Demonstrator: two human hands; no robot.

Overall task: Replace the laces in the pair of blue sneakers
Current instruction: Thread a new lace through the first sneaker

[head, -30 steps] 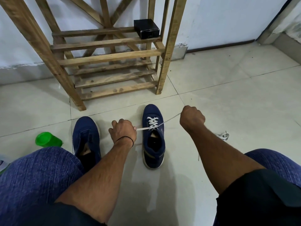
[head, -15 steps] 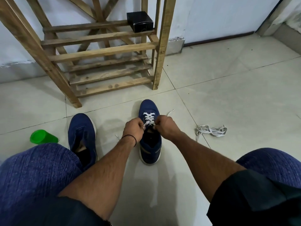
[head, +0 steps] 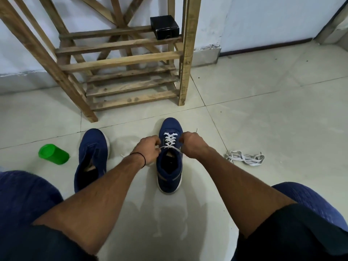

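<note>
Left hand (head: 148,148): fingers curled, pinching one end of the white lace (head: 170,140).
Right hand (head: 191,146): fingers curled round the other end.
Laced sneaker (head: 169,178): middle of the floor (head: 263,113), between the hands.
Other sneaker (head: 92,153): on its left.

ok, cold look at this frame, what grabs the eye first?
Centre floor, the left hand and right hand hold the ends of the white lace on the laced blue sneaker. The unlaced blue sneaker sits to its left beside a green cup; a loose lace lies on the tiles far right.
</note>
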